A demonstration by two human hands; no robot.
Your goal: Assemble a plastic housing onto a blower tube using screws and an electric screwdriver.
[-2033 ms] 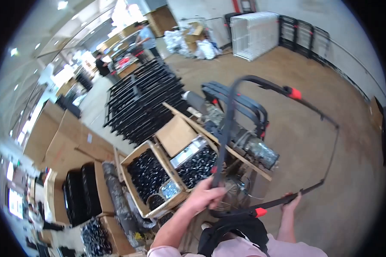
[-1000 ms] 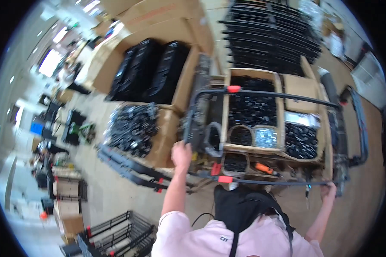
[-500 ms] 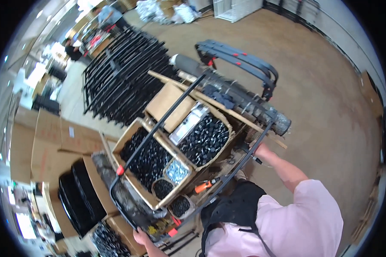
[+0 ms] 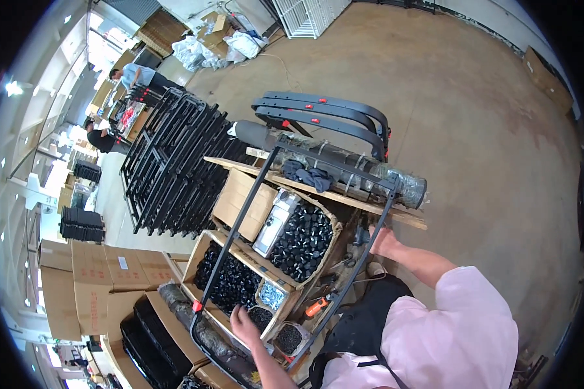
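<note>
A black tubular metal frame (image 4: 241, 217) lies over the work stand, with a red fitting (image 4: 197, 305) on its left tube. My left hand (image 4: 245, 327), fingers stretched out, is over a small round tub of black screws (image 4: 261, 317) by the edge of the left parts box. At the frame's right tube, my right hand (image 4: 384, 242) is closed around a dark tool (image 4: 362, 233), mostly hidden. Black plastic parts (image 4: 230, 275) fill the left box, and similar black pieces (image 4: 303, 243) fill the right one. Silver hardware (image 4: 271, 295) sits in a small tub between.
An orange-handled tool (image 4: 316, 306) and another screw tub (image 4: 288, 338) lie near me. Beyond are a wrapped roll (image 4: 350, 172), a wooden strip (image 4: 409, 217), curved dark rails (image 4: 324, 107) and stacked black frames (image 4: 169, 168). Cartons (image 4: 117, 266) stand left. Two people work far left.
My left hand has left the frame's lower-left corner and moved up to the small screw tub. My right hand stays by the right tube. The view has shifted.
</note>
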